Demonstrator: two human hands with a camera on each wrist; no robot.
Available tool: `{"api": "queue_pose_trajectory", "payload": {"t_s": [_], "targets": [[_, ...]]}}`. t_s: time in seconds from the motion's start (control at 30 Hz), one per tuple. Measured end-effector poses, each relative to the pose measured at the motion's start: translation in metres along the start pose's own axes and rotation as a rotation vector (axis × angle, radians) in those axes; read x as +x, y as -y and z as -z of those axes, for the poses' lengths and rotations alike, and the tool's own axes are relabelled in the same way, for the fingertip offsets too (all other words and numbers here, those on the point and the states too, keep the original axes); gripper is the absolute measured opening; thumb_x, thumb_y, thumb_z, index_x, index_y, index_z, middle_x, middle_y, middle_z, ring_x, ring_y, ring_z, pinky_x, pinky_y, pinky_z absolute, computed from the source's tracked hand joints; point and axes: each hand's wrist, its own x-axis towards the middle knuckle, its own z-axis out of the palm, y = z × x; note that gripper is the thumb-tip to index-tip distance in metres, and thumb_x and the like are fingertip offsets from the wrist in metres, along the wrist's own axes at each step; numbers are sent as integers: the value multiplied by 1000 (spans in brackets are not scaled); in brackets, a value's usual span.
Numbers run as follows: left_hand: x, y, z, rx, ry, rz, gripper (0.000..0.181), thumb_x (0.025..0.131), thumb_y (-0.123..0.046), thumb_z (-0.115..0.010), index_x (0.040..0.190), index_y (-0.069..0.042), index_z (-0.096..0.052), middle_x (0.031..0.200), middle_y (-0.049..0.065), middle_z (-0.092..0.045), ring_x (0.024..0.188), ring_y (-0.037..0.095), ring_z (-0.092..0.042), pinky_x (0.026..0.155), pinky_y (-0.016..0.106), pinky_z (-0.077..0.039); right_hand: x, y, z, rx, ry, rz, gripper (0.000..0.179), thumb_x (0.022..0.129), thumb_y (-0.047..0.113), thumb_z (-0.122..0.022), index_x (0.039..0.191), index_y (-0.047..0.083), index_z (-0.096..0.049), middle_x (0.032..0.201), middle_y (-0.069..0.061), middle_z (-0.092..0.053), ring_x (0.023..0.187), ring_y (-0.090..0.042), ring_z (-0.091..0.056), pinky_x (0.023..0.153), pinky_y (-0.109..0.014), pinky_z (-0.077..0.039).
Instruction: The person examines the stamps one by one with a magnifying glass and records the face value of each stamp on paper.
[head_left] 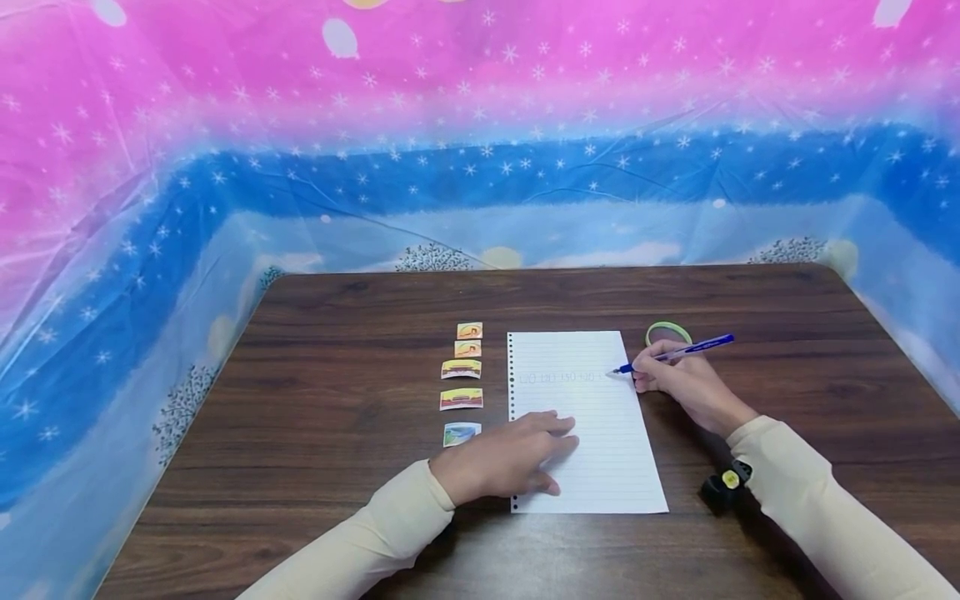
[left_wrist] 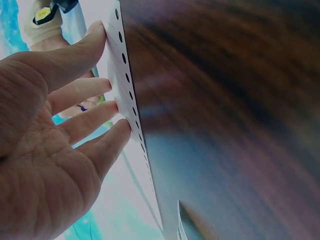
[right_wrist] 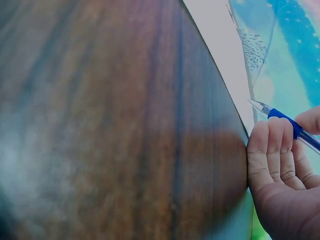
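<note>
A sheet of lined paper [head_left: 577, 467] with punched holes down its left side lies on the wooden table. One faint row of handwriting [head_left: 558, 377] crosses its upper part. My right hand [head_left: 686, 387] pinches a blue pen [head_left: 705, 344] at the sheet's right edge, the tip by the end of that row. In the right wrist view the pen's blue grip [right_wrist: 280, 117] sits between thumb and fingers, the other fingers curled beneath. My left hand [head_left: 513, 454] rests on the lower left of the sheet with fingers spread; its fingertips [left_wrist: 122, 127] touch the paper near the holes.
Left of the sheet, several small picture cards [head_left: 461, 399] stand in a column, the lowest close to my left wrist. A green ring [head_left: 667, 327], perhaps a tape roll, lies behind my right hand. A patterned cloth [head_left: 480, 175] surrounds the table [head_left: 337, 417].
</note>
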Motion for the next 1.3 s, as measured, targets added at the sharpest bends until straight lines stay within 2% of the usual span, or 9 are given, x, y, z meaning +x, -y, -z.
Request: {"api": "queue_pose_trajectory", "payload": {"t_s": [0.6, 0.93, 1.17, 1.3], "targets": [[1, 1, -1, -7, 2, 2, 68, 89, -35, -77, 148, -10, -54, 158, 12, -40, 147, 26, -35, 119, 31, -29, 1, -3, -1, -49, 13, 43, 16, 100, 7, -60, 102, -9, -59, 95, -11, -62, 77, -15, -64, 75, -29, -58], [0, 0, 1, -17, 14, 20, 67, 90, -34, -76, 148, -12, -53, 159, 10, -39, 148, 24, -33, 118, 32, -30, 1, 0, -2, -11, -23, 24, 10, 100, 7, -57, 95, -2, -58, 92, -14, -61, 77, -16, -64, 75, -30, -59], [0, -1, 1, -12, 16, 25, 67, 90, -35, -76, 149, -12, -53, 159, 9, -38, 149, 23, -32, 118, 31, -29, -1, 1, -2, 16, -40, 8, 16, 101, 9, -58, 104, -7, -56, 95, -14, -60, 82, -16, -65, 78, -30, -59], [0, -1, 1, -13, 14, 25, 66, 90, -34, -76, 149, -12, -53, 159, 9, -38, 149, 23, -32, 118, 31, -30, 0, -1, -3, 17, -47, 14, 15, 100, 9, -59, 104, -6, -55, 96, -14, -61, 84, -16, -64, 78, -30, -59]]}}
